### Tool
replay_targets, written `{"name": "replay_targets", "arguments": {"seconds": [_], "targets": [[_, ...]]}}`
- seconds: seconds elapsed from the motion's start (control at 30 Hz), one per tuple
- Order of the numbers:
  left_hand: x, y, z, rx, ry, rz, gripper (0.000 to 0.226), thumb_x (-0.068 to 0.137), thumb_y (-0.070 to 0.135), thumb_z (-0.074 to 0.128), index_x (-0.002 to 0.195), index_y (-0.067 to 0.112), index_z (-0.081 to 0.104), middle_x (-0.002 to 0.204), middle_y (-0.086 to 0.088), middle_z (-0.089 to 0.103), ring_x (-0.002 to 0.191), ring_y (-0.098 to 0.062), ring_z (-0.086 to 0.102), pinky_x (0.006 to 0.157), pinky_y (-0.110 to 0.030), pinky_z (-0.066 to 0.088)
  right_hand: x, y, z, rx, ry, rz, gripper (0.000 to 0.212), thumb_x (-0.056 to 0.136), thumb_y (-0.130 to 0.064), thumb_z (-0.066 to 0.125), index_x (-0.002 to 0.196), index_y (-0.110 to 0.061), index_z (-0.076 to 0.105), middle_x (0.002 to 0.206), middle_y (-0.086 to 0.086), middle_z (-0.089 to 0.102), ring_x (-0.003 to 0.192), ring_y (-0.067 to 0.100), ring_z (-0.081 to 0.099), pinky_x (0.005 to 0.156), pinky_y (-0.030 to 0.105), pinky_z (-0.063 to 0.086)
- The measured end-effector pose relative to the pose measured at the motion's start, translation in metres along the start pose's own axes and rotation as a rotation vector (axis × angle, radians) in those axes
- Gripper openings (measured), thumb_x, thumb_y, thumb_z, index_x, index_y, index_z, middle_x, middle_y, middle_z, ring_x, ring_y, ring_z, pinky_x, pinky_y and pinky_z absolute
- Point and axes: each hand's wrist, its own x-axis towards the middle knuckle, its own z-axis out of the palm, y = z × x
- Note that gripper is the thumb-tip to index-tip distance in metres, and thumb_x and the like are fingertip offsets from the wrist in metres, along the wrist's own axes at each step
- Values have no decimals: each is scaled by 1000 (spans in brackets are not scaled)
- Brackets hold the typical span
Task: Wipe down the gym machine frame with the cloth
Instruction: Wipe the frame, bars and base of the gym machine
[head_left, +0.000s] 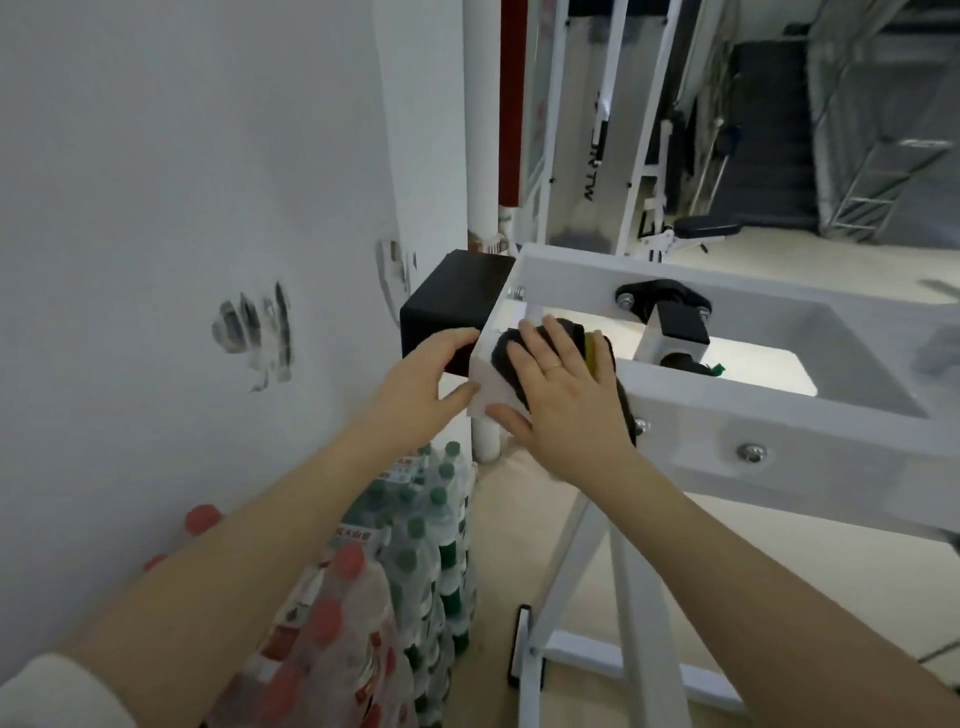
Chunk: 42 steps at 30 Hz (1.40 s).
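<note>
The right hand (558, 400) lies flat on a dark cloth (511, 358) with a yellow edge, pressing it onto the corner of the white machine frame (727, 410). Its fingers (535, 338) are straight and a little spread, pointing toward 11 o'clock, and one of them wears a ring; the thumb reaches out toward 9 o'clock along the lower edge of the frame corner. The cloth sits near the middle of the view, under that palm, and part of it hangs down over the front face of the frame.

At 9 o'clock from the cloth, the left hand (421, 384) holds the end of the frame, with its fingers curled over the top beside a black block (452, 301) and its thumb pressed against the white end face.

The wall (182, 182) at 9 to 10 o'clock carries dark smudges (254, 332). At 6 to 7 o'clock, below the forearms, packs of bottles (415, 545) with green and red caps stand on the floor (519, 519).
</note>
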Motion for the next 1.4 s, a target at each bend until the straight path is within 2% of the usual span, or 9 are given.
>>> {"name": "replay_targets", "arguments": {"seconds": [0.2,0.33,0.5,0.67,0.77,0.87,1.03,1.27,1.4], "targets": [[25,-28,13,91,-11,116,62,84,26,66,139,14,40,144,0,42,139,-13,27,113,-31,25,41,-2,1,-7,-138,-9,60,94,-43,14,136,-14,45,155,8,21,142,28,17,112,48,21],[33,-37,10,36,-23,194,61,79,24,71,134,12,46,140,-2,46,136,-10,23,112,-31,22,40,9,3,43,-124,-11,59,91,-44,18,131,-14,51,132,10,50,128,31,40,101,47,39],[30,-41,21,157,36,401,45,82,24,60,123,5,57,133,-12,53,128,-23,39,108,-40,22,0,36,-8,-51,140,320,48,91,-37,22,92,-9,61,98,10,68,115,31,54,81,44,45],[29,-33,19,134,40,324,42,83,23,63,119,1,58,130,-11,55,129,-20,37,108,-35,31,30,-20,22,-4,130,66,48,91,-31,31,109,-2,65,118,15,64,121,35,51,95,48,46],[24,-23,22,162,34,215,47,85,17,64,129,6,51,140,-5,46,136,-20,32,109,-34,28,13,15,14,2,141,-72,45,91,-25,34,115,-1,63,123,14,61,124,34,50,100,45,44],[19,-14,25,230,40,135,45,88,14,61,131,7,48,145,-3,40,139,-20,27,110,-36,27,-31,69,0,-93,261,40,38,90,-20,39,110,-3,65,117,12,65,120,32,54,93,41,46],[7,12,48,383,170,317,38,84,16,43,113,-2,60,116,-19,63,115,-37,56,97,-49,41,-52,92,-7,-134,333,243,35,89,-19,37,102,-1,64,112,14,65,116,36,54,89,44,47],[12,35,79,548,146,334,43,77,23,66,113,0,60,116,-17,64,107,-32,62,102,-43,39,-39,79,-1,-43,276,-94,37,88,-23,43,110,-4,65,117,13,65,117,33,55,93,43,48],[8,36,84,651,123,298,50,81,37,52,117,2,58,118,-20,61,109,-36,59,98,-51,41,-91,151,-22,-130,378,185,32,87,-22,44,101,-4,67,111,11,67,113,34,57,82,43,50]]}}
